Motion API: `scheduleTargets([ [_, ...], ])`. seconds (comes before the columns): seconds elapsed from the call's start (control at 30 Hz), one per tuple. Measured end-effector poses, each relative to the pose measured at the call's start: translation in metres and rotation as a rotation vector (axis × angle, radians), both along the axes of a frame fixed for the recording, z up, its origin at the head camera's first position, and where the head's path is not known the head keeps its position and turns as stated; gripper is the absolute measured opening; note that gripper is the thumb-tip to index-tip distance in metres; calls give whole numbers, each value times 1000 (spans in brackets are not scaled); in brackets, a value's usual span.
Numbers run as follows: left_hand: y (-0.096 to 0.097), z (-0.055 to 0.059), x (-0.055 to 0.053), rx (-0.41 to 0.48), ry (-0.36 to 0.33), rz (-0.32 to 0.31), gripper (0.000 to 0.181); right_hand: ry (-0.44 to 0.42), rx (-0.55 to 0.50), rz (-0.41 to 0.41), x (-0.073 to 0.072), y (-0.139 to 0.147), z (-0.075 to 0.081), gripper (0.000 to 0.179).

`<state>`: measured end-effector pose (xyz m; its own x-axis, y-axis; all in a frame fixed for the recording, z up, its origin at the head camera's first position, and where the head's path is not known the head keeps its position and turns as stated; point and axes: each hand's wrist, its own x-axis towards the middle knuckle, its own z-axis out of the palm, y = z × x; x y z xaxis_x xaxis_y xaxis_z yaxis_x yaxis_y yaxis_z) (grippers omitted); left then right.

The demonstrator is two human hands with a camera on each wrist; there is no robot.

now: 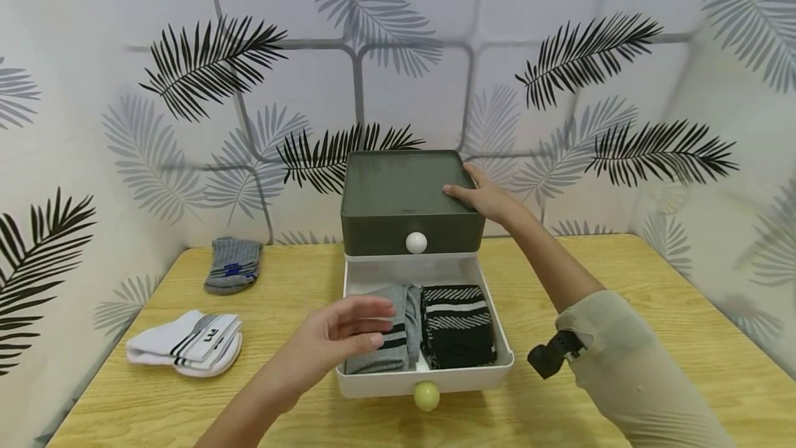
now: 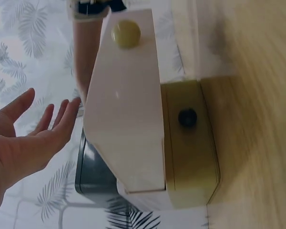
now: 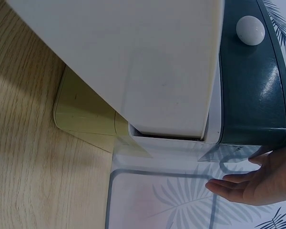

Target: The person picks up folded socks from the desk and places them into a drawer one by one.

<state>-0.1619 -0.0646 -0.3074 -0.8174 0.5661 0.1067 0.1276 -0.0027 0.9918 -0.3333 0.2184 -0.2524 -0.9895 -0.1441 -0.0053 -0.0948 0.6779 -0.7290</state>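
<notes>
A small three-tier drawer unit (image 1: 404,185) stands on the table, its white middle drawer (image 1: 429,384) pulled out by a round yellow-green knob (image 1: 426,396). Inside lie folded grey socks with black stripes (image 1: 388,358) on the left and a folded black-and-white patterned knit (image 1: 459,327) on the right. Over the grey socks hovers my left hand (image 1: 338,337), fingers loosely bent and holding nothing. My right hand (image 1: 488,196) rests against the unit's dark green top section, thumb on the lid and fingers along the right side. The right wrist view shows those fingers (image 3: 229,188) extended.
On the table's left lie folded white socks with black stripes (image 1: 189,341) and, behind them, folded grey socks (image 1: 233,265). Below the pulled-out drawer is a yellow-green bottom drawer with a dark knob (image 2: 187,117). A leaf-patterned curtain (image 1: 410,88) hangs behind the table.
</notes>
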Motion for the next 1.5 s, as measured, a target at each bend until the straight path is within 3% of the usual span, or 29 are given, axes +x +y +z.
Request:
scheduleTargets([
  [0.17,9,-6,17,72,-181,-148,37,-3,-4,1,1,0,0,80],
  [0.33,23,-24,28,161,-321,-351,37,7,-15,7,2,1,-1,80],
  [0.4,28,-34,31,155,-395,-382,36,15,-27,10,3,1,0,79],
  [0.47,34,-46,34,134,-444,-386,37,20,-34,10,3,1,0,79],
  [0.6,44,-68,38,40,-434,-345,42,9,-25,5,2,1,-1,79],
  [0.7,48,-78,37,74,-516,-321,47,4,-26,5,2,1,-2,79],
  [0.77,51,-81,36,147,-606,-309,49,7,-39,9,2,2,-1,79],
  [0.87,54,-84,32,233,-714,-306,47,13,-53,15,2,3,0,80],
  [1.2,62,-80,27,297,-874,-276,36,25,-42,20,0,4,-3,83],
  [1.37,61,-79,27,312,-904,-269,30,25,-31,20,1,1,-2,82],
  [1.5,62,-78,24,340,-885,-282,32,12,-29,12,1,1,-1,80],
])
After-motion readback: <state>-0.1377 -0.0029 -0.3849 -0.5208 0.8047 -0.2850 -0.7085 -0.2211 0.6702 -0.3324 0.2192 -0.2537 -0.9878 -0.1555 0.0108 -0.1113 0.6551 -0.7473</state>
